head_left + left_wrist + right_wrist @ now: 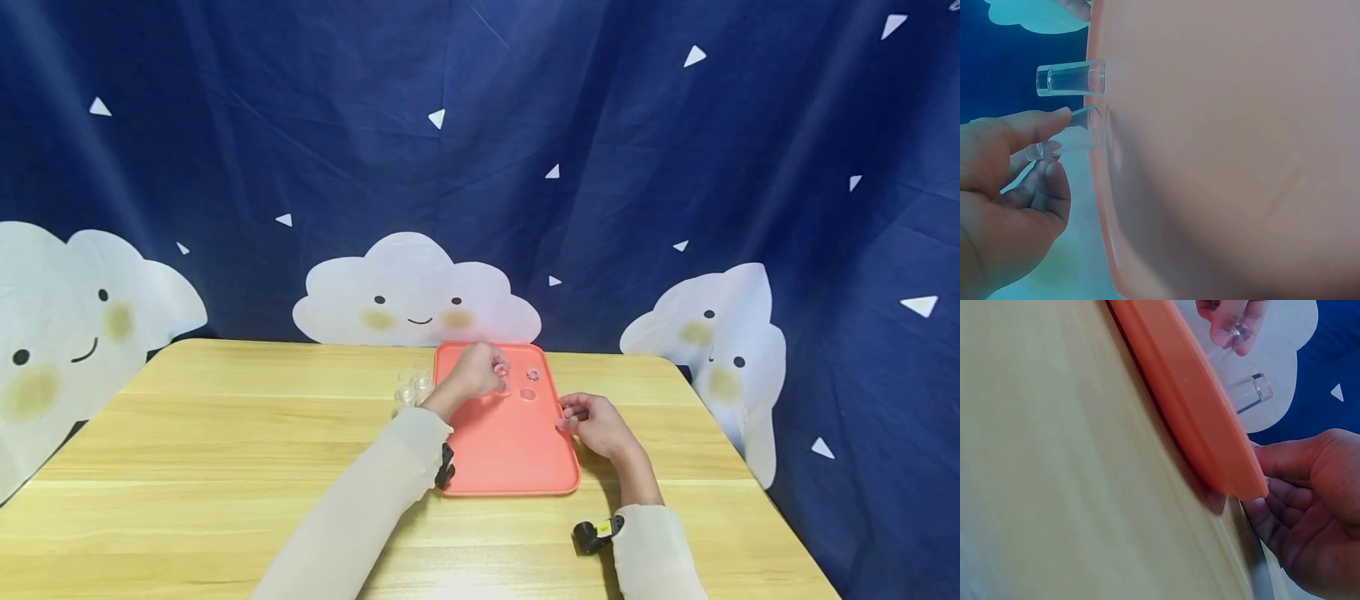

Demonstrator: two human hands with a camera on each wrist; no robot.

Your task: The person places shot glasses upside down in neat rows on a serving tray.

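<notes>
- No text I can read, in the head view or either wrist view.
- One label I can spot, head view: small yellow sticker (604, 528) on the black wrist camera (587, 537), at the cuff of the cream right sleeve (656, 552).
- Any print on that sticker is too small and blurred for me to make out letters or digits.

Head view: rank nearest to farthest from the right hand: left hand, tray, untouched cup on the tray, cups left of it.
1. Tray: right edge gripped by the right hand.
2. Untouched cup: on the tray, far right.
3. Left hand: over the tray, pinching another cup.
4. Cups: off the tray, left.
</notes>
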